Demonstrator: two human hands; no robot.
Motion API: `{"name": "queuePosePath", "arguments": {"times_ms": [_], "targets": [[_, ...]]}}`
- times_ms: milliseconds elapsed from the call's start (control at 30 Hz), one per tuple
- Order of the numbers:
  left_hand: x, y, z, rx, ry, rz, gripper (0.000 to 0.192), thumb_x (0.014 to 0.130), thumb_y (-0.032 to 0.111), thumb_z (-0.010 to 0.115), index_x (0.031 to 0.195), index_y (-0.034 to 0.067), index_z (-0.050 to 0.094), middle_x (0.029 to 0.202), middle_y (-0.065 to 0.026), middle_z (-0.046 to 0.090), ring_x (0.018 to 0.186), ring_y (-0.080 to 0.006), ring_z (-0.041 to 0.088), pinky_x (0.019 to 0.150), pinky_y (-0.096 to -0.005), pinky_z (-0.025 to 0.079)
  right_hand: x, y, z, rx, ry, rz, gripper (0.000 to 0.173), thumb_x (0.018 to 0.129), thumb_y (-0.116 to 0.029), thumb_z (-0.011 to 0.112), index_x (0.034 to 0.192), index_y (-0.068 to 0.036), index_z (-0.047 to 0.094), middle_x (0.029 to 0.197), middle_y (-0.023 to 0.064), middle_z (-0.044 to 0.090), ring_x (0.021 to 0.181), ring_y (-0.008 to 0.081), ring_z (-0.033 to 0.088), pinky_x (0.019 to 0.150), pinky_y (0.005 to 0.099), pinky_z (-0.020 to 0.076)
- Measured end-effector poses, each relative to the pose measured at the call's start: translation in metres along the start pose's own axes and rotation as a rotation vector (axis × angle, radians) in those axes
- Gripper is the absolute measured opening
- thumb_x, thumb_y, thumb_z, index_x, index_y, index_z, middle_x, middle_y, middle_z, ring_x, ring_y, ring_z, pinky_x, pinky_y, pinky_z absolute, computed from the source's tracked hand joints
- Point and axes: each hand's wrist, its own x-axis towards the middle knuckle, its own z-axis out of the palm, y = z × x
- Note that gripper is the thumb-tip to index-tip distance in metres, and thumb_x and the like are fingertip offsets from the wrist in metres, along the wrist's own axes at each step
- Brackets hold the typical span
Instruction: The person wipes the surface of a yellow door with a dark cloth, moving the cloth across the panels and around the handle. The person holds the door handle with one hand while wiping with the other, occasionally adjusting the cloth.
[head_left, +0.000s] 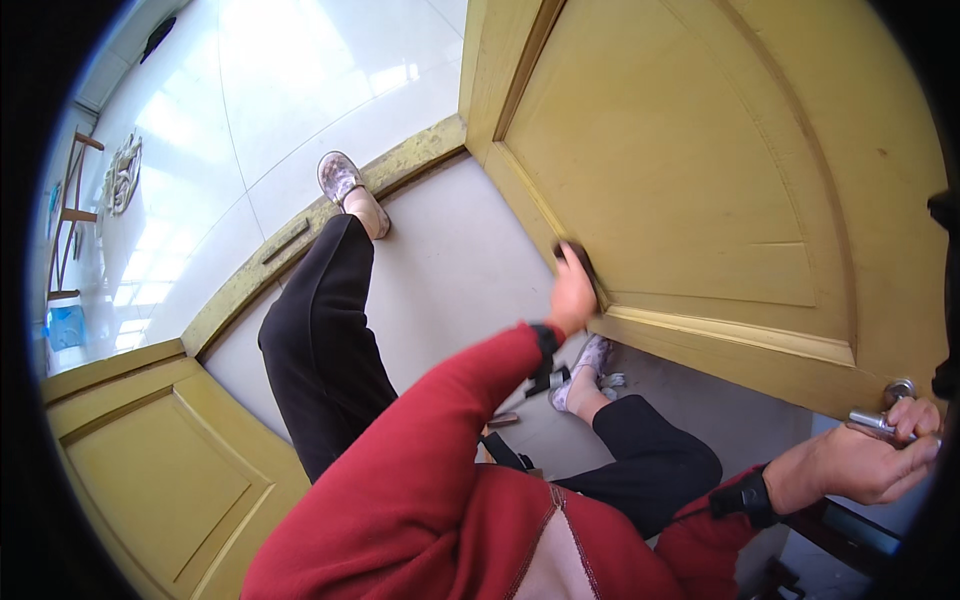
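Observation:
My left hand (574, 292) holds a dark brown block-like object (587, 264) flat against the lower panel moulding of a yellow-painted wooden door (675, 187). Motion blurs this hand, so the object's exact kind is unclear. At the door's edge on the right, my right hand (862, 461) is wrapped around the metal lever handle (874, 421). A round metal rose (900, 388) shows beside the handle. Both wrists wear black straps, below red sleeves.
A worn wooden threshold (420, 154) crosses the floor, and my one slippered foot (341, 176) rests on it. A second yellow door leaf (165, 465) stands at left. Beyond lie glossy tiles (277, 82), a bundled cloth (122, 174) and a wooden rack (75, 214).

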Motion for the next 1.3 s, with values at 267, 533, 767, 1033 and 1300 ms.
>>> {"name": "queuePosePath", "arguments": {"times_ms": [267,533,767,1033,1300], "targets": [[0.032,-0.009,-0.016,-0.659,0.543,-0.261,0.046,0.099,0.012,0.051,0.142,0.001,0.041,0.135,-0.031,0.054,0.128,-0.0467,0.05,0.107,-0.0483,0.041,-0.004,-0.018,0.007,0.225,0.109,0.19,0.037,0.109,-0.025,0.041,0.114,0.01,0.049,0.079,0.0047,0.039,0.067,0.0118,0.032,0.061,0.0265,0.0314],[0.167,0.109,-0.173,-0.764,0.42,-0.238,0.031,0.096,0.016,0.051,0.121,0.006,0.065,0.116,-0.0187,0.069,0.103,-0.0336,0.068,0.088,-0.0388,0.051,-0.013,-0.035,0.009,0.297,0.144,0.204,0.038,0.109,-0.027,0.046,0.125,0.008,0.046,0.079,0.0016,0.044,0.067,0.0088,0.038,0.059,0.0235,0.0344],[0.076,0.301,-0.277,-0.801,0.66,0.582,0.039,0.096,0.01,0.054,0.133,0.001,0.056,0.124,-0.0196,0.064,0.116,-0.0322,0.061,0.1,-0.038,0.046,-0.015,-0.043,0.011,0.365,0.134,0.219,0.036,0.109,-0.023,0.046,0.127,0.007,0.047,0.08,0.001,0.044,0.066,0.0078,0.037,0.059,0.0222,0.0353],[0.08,0.22,-0.221,-0.424,0.895,0.689,0.049,0.093,0.001,0.051,0.14,0.011,0.049,0.122,-0.0212,0.053,0.113,-0.0428,0.054,0.097,-0.0439,0.047,-0.016,-0.052,0.011,0.353,0.117,0.197,0.034,0.109,-0.021,0.045,0.129,0.006,0.046,0.081,0.0007,0.045,0.066,0.0065,0.037,0.059,0.0213,0.0354],[0.103,0.188,-0.284,-0.652,0.801,0.577,0.041,0.088,0.002,0.051,0.129,0.001,0.057,0.125,-0.0216,0.06,0.119,-0.0371,0.056,0.105,-0.0416,0.044,-0.016,-0.041,0.01,0.342,0.127,0.199,0.034,0.109,-0.022,0.046,0.128,0.006,0.048,0.08,0.0007,0.042,0.067,0.0077,0.037,0.06,0.0225,0.0352]]}}
